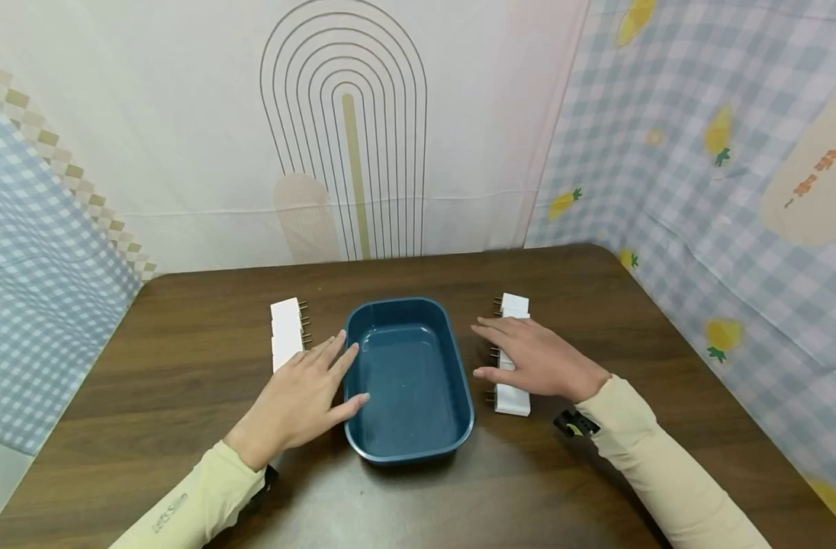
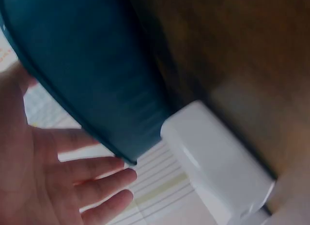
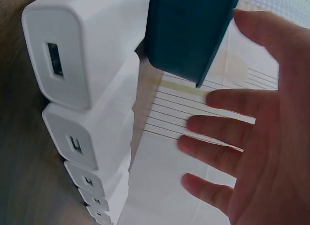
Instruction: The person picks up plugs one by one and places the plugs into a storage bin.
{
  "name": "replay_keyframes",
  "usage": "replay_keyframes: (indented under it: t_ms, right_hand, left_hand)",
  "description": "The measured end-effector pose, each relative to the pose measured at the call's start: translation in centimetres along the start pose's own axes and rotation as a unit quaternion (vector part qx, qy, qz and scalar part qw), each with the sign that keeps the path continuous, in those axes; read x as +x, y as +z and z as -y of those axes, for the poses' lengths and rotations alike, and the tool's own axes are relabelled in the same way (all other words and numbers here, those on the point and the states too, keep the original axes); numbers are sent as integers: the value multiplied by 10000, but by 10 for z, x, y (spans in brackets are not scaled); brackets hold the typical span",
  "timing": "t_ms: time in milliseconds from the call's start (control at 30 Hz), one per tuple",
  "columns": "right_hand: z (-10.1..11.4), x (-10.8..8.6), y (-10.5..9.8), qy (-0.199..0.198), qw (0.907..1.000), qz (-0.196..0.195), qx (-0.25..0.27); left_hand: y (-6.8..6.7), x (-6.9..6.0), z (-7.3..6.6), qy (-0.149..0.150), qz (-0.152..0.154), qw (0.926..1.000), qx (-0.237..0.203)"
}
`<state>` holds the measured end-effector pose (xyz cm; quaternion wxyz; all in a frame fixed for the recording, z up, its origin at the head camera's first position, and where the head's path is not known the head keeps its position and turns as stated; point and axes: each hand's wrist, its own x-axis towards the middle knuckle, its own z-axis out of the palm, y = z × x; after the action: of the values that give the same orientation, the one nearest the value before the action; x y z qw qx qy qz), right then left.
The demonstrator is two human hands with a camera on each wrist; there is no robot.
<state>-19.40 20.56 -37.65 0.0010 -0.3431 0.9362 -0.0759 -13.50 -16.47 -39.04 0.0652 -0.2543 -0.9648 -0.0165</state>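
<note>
A dark blue rectangular basin stands on the table between the two hands, with nothing inside it. My left hand is spread over the basin's left rim, holding nothing; whether it touches the rim I cannot tell. Partly under it runs a row of white USB charger plugs, prongs facing the basin. On the other side my right hand hovers, fingers extended, above a second row of white USB charger plugs. Their USB ports show in the right wrist view. Each hand hides part of its row.
The brown wooden table reaches back to a white patterned cloth. Blue checked cloth hangs along the right side, and another checked cloth hangs at the left.
</note>
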Motion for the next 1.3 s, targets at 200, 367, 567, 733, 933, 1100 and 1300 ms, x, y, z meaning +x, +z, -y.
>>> replay_keyframes:
  t_ms: [200, 367, 567, 733, 933, 1100, 1300]
  right_hand:
    - [-1, -3, -7, -233, 9997, 41, -88]
    - [4, -6, -12, -89, 9974, 672, 245]
    - [11, -8, -10, 1, 9941, 1072, 157]
    - [13, -9, -7, 10, 9934, 1148, -25]
    - [19, -9, -7, -12, 9936, 1116, -191]
    - [26, -10, -7, -8, 9934, 1115, -274]
    - [31, -11, -5, -45, 9929, 1072, -507]
  left_hand:
    - [4, 1, -6, -208, -147, 9997, -25]
    - [6, 1, -9, -316, -250, 9991, -120]
    - [7, 1, -12, -508, -238, 9976, -412]
    - [9, 2, -14, -587, -219, 9960, -640]
    - [10, 2, -15, -592, -313, 9958, -622]
    - [10, 1, -15, -605, -298, 9956, -655]
    - [9, 0, -15, -609, -326, 9955, -652]
